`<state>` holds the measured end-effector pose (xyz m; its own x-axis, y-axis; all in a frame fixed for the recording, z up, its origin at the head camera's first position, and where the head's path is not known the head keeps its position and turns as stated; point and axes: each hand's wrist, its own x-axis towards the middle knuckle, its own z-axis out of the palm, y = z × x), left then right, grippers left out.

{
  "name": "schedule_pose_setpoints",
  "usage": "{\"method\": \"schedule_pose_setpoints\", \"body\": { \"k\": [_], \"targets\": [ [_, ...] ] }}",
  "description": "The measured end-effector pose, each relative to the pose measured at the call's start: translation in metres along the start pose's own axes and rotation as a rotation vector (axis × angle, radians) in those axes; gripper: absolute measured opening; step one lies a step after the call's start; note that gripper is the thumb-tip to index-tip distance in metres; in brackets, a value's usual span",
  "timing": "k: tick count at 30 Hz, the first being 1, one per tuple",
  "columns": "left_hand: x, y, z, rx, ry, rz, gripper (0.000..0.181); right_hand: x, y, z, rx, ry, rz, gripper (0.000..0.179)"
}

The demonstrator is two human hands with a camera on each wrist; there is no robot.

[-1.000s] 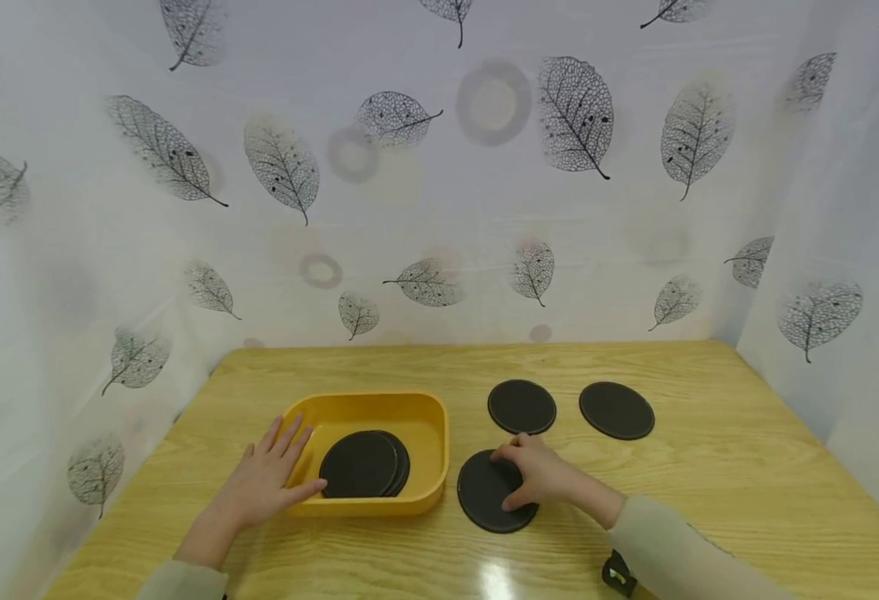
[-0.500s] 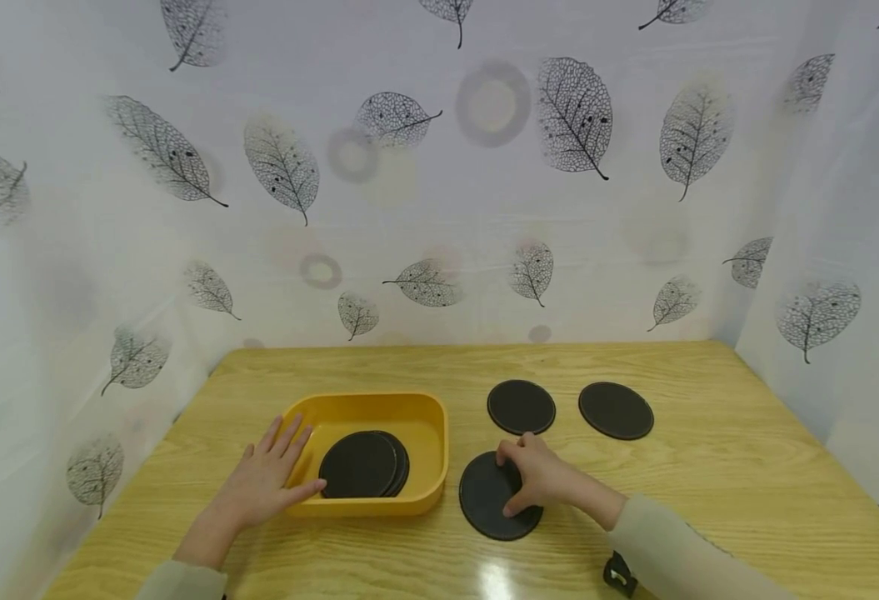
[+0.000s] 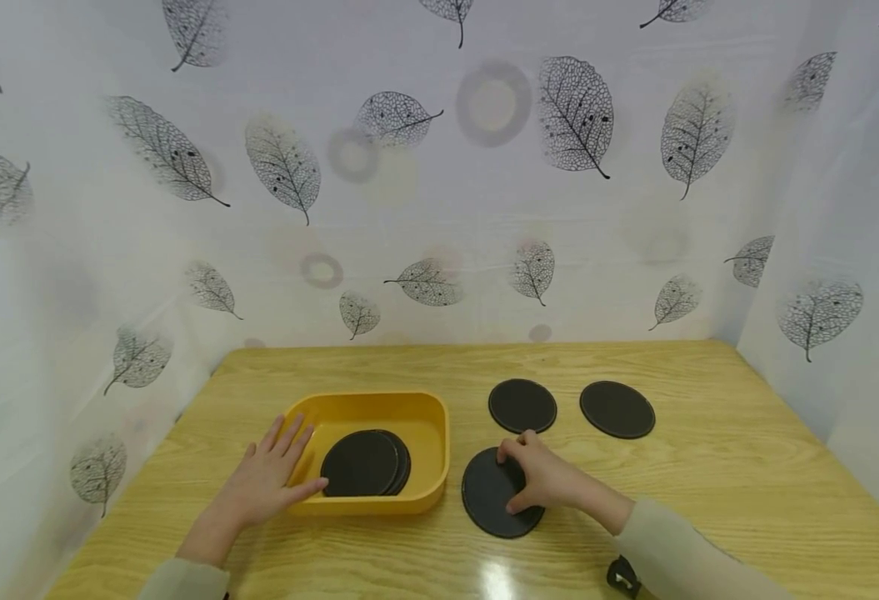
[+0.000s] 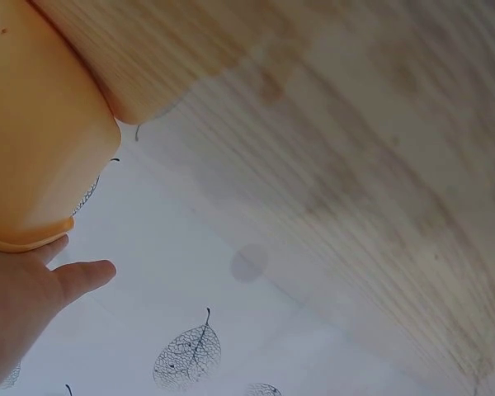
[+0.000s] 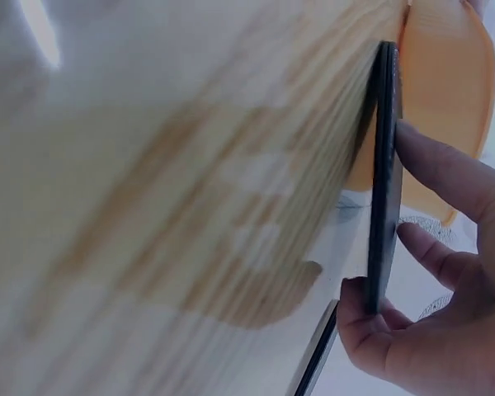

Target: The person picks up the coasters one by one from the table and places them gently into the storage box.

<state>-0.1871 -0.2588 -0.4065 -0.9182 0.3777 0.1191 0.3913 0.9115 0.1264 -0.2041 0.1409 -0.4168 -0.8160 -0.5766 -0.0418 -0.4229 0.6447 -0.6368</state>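
My right hand grips a round black coaster just right of the yellow tray. In the right wrist view this coaster shows edge-on; the thumb presses its face and a finger hooks round the edge. The left hand lies with spread, straight fingers over the left rim of the yellow plastic tray. Inside the tray, a small stack of black coasters overlaps unevenly. From the left wrist, the hand shows at the tray's rim.
Two more black coasters lie flat on the wood-grain table: one coaster behind the right hand, another coaster farther right. A small black piece shows beside the right sleeve. A leaf-patterned curtain borders the table's back and sides.
The coaster in my right hand has shifted slightly right and nearer to me, its tilt changing a little with the fingers. The left hand and the tray have stayed put.
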Motion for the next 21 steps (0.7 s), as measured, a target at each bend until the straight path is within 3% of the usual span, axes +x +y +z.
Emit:
{"method": "schedule_pose_setpoints", "body": {
  "k": [6,14,21],
  "targets": [
    [0.0,0.0,0.0,-0.002,-0.003,0.0,0.083,-0.002,0.012,-0.007,0.058,0.005,-0.057,0.042],
    [0.0,0.001,0.001,-0.005,-0.011,-0.009,0.083,-0.006,0.025,-0.016,0.275,-0.015,0.041,0.041],
    [0.0,0.001,0.0,-0.012,-0.008,-0.008,0.082,-0.012,0.026,-0.024,0.434,-0.034,0.047,0.045]
  ]
}}
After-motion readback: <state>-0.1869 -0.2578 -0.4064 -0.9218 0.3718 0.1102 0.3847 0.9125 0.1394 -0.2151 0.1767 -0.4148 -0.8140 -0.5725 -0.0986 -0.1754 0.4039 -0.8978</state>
